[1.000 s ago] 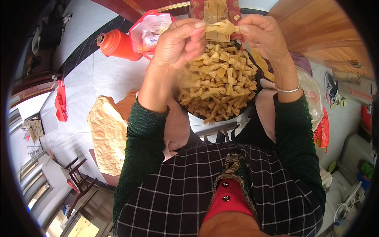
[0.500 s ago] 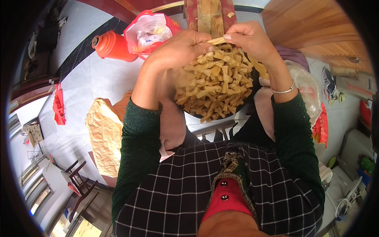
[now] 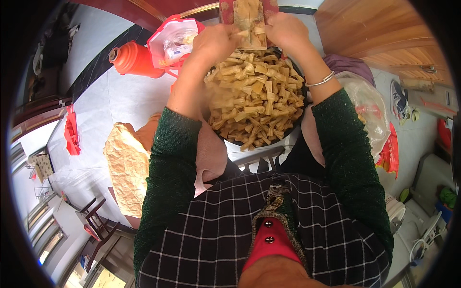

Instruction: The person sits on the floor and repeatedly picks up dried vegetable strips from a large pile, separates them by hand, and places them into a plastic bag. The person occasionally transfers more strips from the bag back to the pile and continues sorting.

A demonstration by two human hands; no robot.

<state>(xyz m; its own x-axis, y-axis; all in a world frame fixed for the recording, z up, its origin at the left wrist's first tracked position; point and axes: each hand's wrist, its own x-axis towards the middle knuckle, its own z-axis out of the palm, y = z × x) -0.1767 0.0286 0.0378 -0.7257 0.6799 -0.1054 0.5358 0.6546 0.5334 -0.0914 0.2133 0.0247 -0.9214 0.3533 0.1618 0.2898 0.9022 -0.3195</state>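
Note:
A dark round pan between my knees is heaped with short, yellowish knotted strips. At its far side a wooden block with a worn surface reaches to the pan's edge, red patterned cloth on both sides of it. My left hand is closed at the block's left side, and a small pale bit shows at its fingertips. On the other side my right hand, with a silver bangle at the wrist, is closed too. What the fingers hold is mostly hidden.
A red-and-white bag and an orange flask stand at the left. Crumpled brown paper lies nearer on that side. At the right are a clear plastic bag, a purple cloth and a wooden cabinet.
Both hands have moved away from me, from over the heap to the wooden block. The yellowish strip stretched between them no longer shows clearly, nor does the band hanging by my right wrist.

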